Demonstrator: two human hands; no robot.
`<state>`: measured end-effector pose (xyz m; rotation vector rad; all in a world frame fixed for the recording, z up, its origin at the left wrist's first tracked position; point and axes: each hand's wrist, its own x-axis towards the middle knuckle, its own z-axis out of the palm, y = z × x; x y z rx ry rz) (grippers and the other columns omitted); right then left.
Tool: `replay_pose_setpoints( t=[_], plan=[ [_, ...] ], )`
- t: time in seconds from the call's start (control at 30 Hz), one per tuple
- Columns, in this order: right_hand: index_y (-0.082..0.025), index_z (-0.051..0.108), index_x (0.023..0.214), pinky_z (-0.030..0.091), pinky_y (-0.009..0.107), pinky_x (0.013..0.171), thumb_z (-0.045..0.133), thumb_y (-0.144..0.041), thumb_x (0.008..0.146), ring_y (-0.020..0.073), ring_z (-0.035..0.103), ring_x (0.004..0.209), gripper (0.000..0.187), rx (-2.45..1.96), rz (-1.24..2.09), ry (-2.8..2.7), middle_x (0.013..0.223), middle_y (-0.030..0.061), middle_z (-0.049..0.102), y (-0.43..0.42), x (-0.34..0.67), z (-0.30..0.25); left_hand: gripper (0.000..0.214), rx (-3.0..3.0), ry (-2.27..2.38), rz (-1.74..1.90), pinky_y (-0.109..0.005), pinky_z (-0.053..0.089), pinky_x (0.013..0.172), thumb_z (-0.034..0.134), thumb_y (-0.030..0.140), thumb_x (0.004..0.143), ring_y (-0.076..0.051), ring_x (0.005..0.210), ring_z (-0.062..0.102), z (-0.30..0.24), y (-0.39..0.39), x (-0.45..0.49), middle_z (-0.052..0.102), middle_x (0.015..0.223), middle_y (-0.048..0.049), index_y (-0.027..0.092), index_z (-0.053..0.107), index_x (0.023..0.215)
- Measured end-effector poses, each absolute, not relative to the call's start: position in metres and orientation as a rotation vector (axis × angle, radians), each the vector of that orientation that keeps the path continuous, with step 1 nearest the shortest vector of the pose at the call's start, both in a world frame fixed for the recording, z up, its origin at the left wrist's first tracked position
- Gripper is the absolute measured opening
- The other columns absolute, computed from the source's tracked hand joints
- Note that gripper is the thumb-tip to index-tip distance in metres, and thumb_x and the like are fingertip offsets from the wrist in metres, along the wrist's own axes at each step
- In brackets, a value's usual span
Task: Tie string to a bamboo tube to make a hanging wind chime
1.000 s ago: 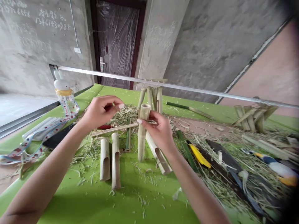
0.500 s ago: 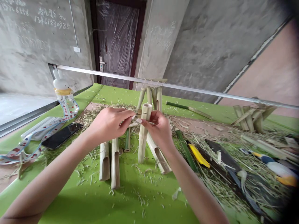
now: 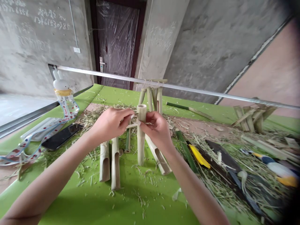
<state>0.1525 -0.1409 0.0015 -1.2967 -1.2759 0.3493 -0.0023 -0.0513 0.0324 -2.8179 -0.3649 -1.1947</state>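
Observation:
My right hand (image 3: 155,128) grips an upright bamboo tube (image 3: 141,134) near its top, and the tube's foot stands on the green table. My left hand (image 3: 111,124) is pinched close beside the tube's upper part, apparently on a thin sliver that its fingers mostly hide. A flat bamboo stick (image 3: 132,126) meets the tube's side, and its far end is hidden behind my right hand. Below my hands lie notched bamboo tubes (image 3: 104,162) (image 3: 115,164) (image 3: 158,157) and a short green-skinned strip (image 3: 127,140).
A tied bamboo frame (image 3: 150,100) stands just behind my hands, and another (image 3: 252,120) stands at the right. Shavings litter the green table (image 3: 150,200). A phone (image 3: 62,136), rabbit-topped bottle (image 3: 63,90) and yellow-handled knife (image 3: 199,156) lie around. A metal rod (image 3: 178,87) crosses the view.
My left hand has moved right, from well apart to beside the tube, uncovering the phone. The tube has shifted slightly left and stands straighter.

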Motion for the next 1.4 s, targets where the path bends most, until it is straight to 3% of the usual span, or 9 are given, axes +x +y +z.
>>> replay_pose_setpoints(
  t=[0.23,0.43,0.73,0.83,0.9,1.0,1.1,1.27,1.4],
  plan=[
    [-0.014,0.058,0.098,0.055,0.035,0.07,0.064,-0.028,0.075,0.0166,0.06,0.075,0.028,-1.31,-0.07,-1.42,0.092,0.0089,0.059,-0.138,0.146,-0.007,0.018,-3.271,-0.461,-1.293,-0.016,0.037,0.048,0.042,0.016,0.084,-0.006,0.049,0.048,0.025,-0.032,0.005,0.058,0.06,0.0007,0.013,0.058,0.077],
    [-0.012,0.059,0.105,0.055,0.036,0.067,0.06,-0.025,0.079,0.0178,0.059,0.076,0.029,-1.312,-0.265,-1.496,0.091,0.0101,0.057,-0.141,0.142,-0.009,0.017,-3.177,-0.337,-1.313,-0.017,0.037,0.051,0.042,0.011,0.082,-0.007,0.052,0.048,0.021,-0.022,0.002,0.056,0.06,0.0018,0.014,0.059,0.084],
    [-0.015,0.06,0.11,0.055,0.035,0.069,0.057,-0.026,0.081,0.02,0.059,0.082,0.031,-1.295,-0.477,-1.552,0.09,0.0099,0.055,-0.149,0.137,-0.005,0.021,-3.398,-0.182,-1.483,-0.018,0.036,0.049,0.046,0.019,0.085,-0.007,0.051,0.046,0.025,-0.031,0.004,0.051,0.055,0.0014,0.014,0.052,0.066],
    [-0.017,0.06,0.11,0.055,0.035,0.068,0.057,-0.026,0.081,0.0188,0.059,0.079,0.031,-1.293,-0.437,-1.538,0.091,0.0093,0.055,-0.15,0.136,-0.005,0.016,-3.462,-0.202,-1.548,-0.019,0.037,0.049,0.05,0.022,0.083,-0.008,0.053,0.047,0.026,-0.032,0.004,0.053,0.059,-0.0003,0.014,0.056,0.071],
    [-0.017,0.059,0.111,0.055,0.036,0.068,0.058,-0.025,0.081,0.0185,0.059,0.078,0.032,-1.279,-0.377,-1.533,0.094,0.0096,0.056,-0.149,0.136,-0.005,0.011,-3.509,-0.232,-1.661,-0.02,0.038,0.05,0.052,0.024,0.082,-0.008,0.057,0.048,0.025,-0.032,0.003,0.057,0.072,-0.003,0.014,0.058,0.085],
    [-0.016,0.059,0.112,0.055,0.037,0.069,0.06,-0.024,0.079,0.0192,0.059,0.081,0.033,-1.257,-0.254,-1.541,0.095,0.0099,0.058,-0.147,0.138,-0.005,0.024,-3.574,-0.232,-1.843,-0.02,0.039,0.052,0.05,0.023,0.082,-0.008,0.062,0.047,0.023,-0.031,0.001,0.054,0.098,-0.0058,0.018,0.052,0.105],
    [-0.016,0.062,0.107,0.054,0.037,0.069,0.063,-0.022,0.077,0.019,0.058,0.081,0.03,-1.242,-0.098,-1.56,0.092,0.0084,0.059,-0.143,0.139,-0.007,0.031,-3.62,-0.189,-1.761,-0.022,0.041,0.055,0.049,0.027,0.083,-0.009,0.065,0.047,0.021,-0.035,0.001,0.05,0.103,-0.0061,0.02,0.047,0.113],
    [-0.019,0.064,0.097,0.055,0.035,0.069,0.064,-0.028,0.077,0.017,0.061,0.079,0.022,-1.142,0.246,-1.514,0.09,0.0059,0.063,-0.142,0.139,-0.003,0.023,-3.423,-0.214,-1.503,-0.028,0.043,0.074,0.048,0.032,0.086,-0.016,0.088,0.051,0.026,-0.045,0.002,0.054,0.096,-0.0077,0.016,0.057,0.1],
    [-0.02,0.064,0.091,0.055,0.032,0.072,0.065,-0.031,0.076,0.0156,0.062,0.083,0.019,-1.077,0.313,-1.293,0.09,0.0048,0.066,-0.144,0.139,0.002,0.024,-3.418,-0.206,-1.443,-0.026,0.043,0.069,0.047,0.03,0.087,-0.014,0.082,0.053,0.028,-0.047,0.004,0.058,0.094,-0.0079,0.015,0.057,0.103]
  ],
)
